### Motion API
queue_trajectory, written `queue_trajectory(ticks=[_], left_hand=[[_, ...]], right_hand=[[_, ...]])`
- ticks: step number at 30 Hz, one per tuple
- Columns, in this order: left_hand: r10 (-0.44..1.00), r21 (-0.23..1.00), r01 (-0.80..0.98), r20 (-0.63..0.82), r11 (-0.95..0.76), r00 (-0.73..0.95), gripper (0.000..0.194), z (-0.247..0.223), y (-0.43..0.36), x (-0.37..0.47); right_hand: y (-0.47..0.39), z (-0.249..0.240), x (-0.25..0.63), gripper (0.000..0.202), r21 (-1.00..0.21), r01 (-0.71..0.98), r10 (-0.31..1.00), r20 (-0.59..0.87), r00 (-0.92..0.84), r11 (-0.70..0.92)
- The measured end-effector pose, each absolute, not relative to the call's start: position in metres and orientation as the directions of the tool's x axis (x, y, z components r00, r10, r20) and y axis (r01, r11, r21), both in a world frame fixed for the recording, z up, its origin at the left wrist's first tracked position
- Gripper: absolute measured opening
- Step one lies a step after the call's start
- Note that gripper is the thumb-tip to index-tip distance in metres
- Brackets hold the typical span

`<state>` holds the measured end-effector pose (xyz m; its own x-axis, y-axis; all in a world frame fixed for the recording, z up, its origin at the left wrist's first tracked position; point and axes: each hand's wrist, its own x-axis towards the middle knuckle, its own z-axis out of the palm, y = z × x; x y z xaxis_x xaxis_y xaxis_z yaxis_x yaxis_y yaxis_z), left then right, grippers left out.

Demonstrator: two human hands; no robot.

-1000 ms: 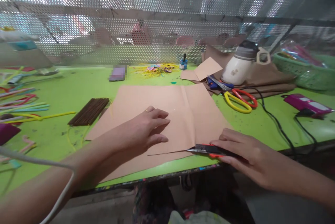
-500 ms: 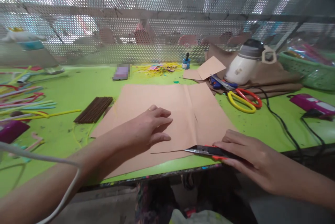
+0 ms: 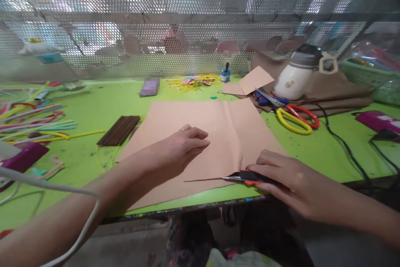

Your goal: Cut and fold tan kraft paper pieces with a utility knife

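A large tan sheet (image 3: 175, 119), like paper or thin leather, lies on the green table. My left hand (image 3: 191, 144) rests palm down on its middle with fingers stretched out, holding nothing. In my right hand (image 3: 281, 175) is a pair of snips (image 3: 246, 177) with black and orange handles. Their metal blades are at a long slit that runs leftward across the near part of the sheet. Just beyond the blades a raised crease runs up the sheet. My right fingers wrap the handles and partly hide them.
Left of the sheet lie a bundle of brown sticks (image 3: 119, 131) and colourful pipe cleaners (image 3: 40, 123). Yellow-and-red-handled scissors (image 3: 293, 121), a white jug (image 3: 295, 76) and folded brown material (image 3: 346, 92) are at right. A white cable (image 3: 56, 185) crosses over my left forearm.
The snips' blades have come closer together at the slit, and the sheet bulges more along the crease. My left hand stays on the sheet, its fingers drawn slightly closer. The view has shifted a little.
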<state>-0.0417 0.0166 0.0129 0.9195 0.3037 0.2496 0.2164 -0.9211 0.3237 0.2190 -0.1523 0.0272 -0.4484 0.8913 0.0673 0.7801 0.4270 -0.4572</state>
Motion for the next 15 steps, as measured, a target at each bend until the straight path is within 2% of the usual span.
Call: queue_trajectory(ticks=[15], left_hand=[[0.294, 0.321, 0.193, 0.306, -0.927, 0.905, 0.030, 0.015, 0.011, -0.040]], right_hand=[[-0.157, 0.030, 0.208, 0.021, -0.444, 0.785, 0.895, 0.112, -0.431, 0.433]])
